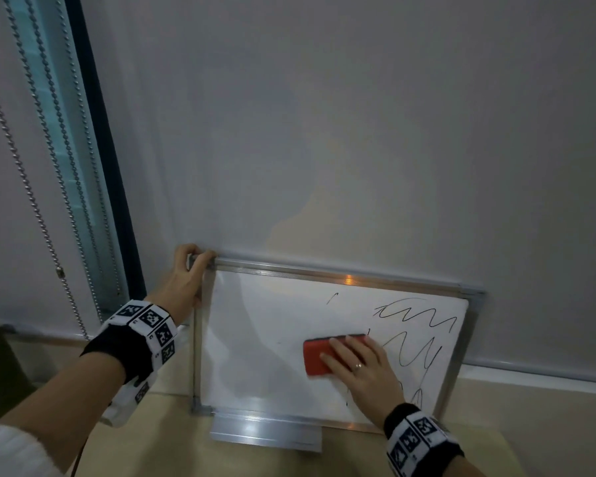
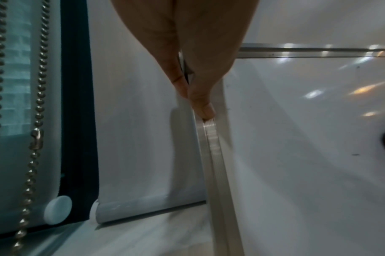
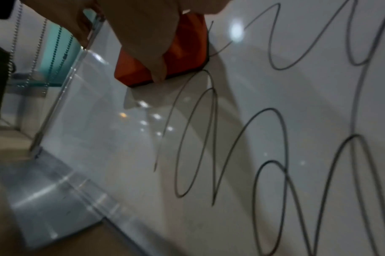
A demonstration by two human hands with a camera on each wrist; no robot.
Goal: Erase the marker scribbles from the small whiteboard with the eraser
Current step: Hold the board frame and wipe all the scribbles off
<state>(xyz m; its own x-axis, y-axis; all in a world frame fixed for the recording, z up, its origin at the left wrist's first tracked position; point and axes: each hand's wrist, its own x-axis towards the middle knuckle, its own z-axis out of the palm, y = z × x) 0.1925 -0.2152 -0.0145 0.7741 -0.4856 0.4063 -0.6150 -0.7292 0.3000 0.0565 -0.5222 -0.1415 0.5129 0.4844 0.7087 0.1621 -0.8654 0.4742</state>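
A small metal-framed whiteboard [image 1: 262, 339] leans against the grey wall on a beige surface. Black marker scribbles [image 1: 417, 339] cover its right part; the left part is white. My left hand [image 1: 186, 280] grips the board's upper left corner, its fingers curled round the frame [image 2: 211, 143]. My right hand [image 1: 355, 356] holds a red eraser [image 1: 315, 358] flat against the middle of the board, just left of the scribbles [image 3: 274, 138]. In the right wrist view my thumb lies across the eraser [image 3: 187, 52].
A metal marker tray [image 1: 265, 430] juts from the board's lower edge. Beaded blind chains [image 1: 49, 201] hang by a window strip at the left. A roller blind's bottom bar [image 2: 143, 206] sits behind the board's left edge.
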